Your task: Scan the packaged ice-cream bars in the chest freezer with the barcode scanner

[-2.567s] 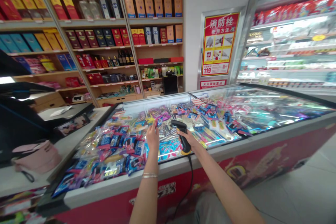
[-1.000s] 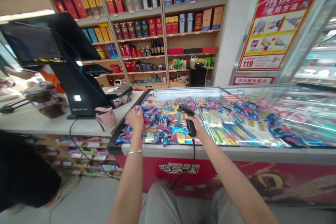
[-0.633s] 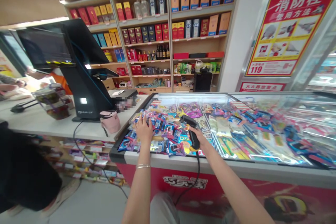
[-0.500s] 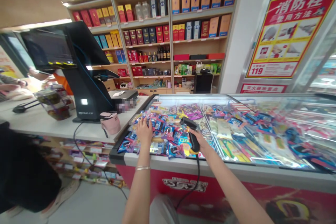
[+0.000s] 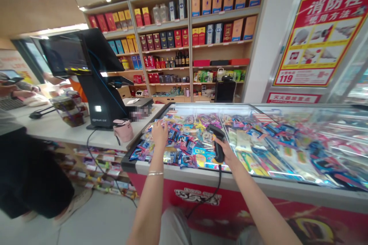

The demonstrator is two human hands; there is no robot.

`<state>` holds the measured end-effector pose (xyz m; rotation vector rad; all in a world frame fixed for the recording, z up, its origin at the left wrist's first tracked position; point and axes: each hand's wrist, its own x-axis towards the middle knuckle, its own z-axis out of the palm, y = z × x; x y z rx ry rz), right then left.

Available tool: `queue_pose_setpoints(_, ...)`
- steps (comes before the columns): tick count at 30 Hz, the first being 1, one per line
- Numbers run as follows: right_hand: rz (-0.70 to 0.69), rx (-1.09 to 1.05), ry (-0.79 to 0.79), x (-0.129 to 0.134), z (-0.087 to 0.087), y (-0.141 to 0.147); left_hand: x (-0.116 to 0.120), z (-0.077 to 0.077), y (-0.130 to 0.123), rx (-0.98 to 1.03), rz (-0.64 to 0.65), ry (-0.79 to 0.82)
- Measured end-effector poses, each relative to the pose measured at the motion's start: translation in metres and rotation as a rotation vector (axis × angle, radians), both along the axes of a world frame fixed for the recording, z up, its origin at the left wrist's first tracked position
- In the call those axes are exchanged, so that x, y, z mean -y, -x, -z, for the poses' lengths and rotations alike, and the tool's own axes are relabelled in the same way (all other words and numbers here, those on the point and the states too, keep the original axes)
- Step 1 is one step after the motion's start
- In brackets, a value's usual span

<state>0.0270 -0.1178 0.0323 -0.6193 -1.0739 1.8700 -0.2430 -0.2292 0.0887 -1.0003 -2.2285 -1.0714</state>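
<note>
On my head feed, the left hand (image 5: 159, 134) sits over a heap of bright snack packets (image 5: 175, 149), its fingers (image 5: 157, 125) spread well apart. The tips touch the packets or hover just above them; from here I cannot tell which. A thin bracelet (image 5: 155, 173) circles that wrist. The right hand (image 5: 226, 152) has its fingers (image 5: 227, 154) wrapped closed around the grip of a black handheld barcode scanner (image 5: 217, 142), which tilts with its head pointing away from me. Its black cord (image 5: 219, 183) drops over the front edge of the chest freezer (image 5: 276, 183), where the packets lie at the end nearest the counter (image 5: 54, 132).

On the counter, just beside the freezer, stand a pink pouch (image 5: 123, 130) and a black point-of-sale terminal (image 5: 99, 84). A person in black (image 5: 30, 176) stands at the lower left, and another person's hand (image 5: 27, 93) shows farther off. Behind the freezer, wooden shelves (image 5: 188, 42) carry boxed liquor and bottles.

The red poster (image 5: 317, 34) on the wall reads 消防栓 使用方法 and 119. The freezer's red front (image 5: 198, 199) appears to read 巧乐兹.
</note>
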Motion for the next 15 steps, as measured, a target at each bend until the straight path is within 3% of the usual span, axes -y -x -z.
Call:
queue_pose_setpoints(8, 0.264, 0.017, 0.022, -0.036, -0.025, -0.105, -0.068, -0.020, -0.092, -0.059, 0.230, 0.052)
queue_pose_setpoints(12, 0.341, 0.078, 0.019, -0.049, -0.023, -0.148, -0.105, -0.016, -0.135, -0.046, 0.307, 0.115)
queue_pose_setpoints(15, 0.361, 0.128, 0.017, -0.062, -0.017, -0.170, -0.131, -0.005, -0.169, -0.033, 0.393, 0.119)
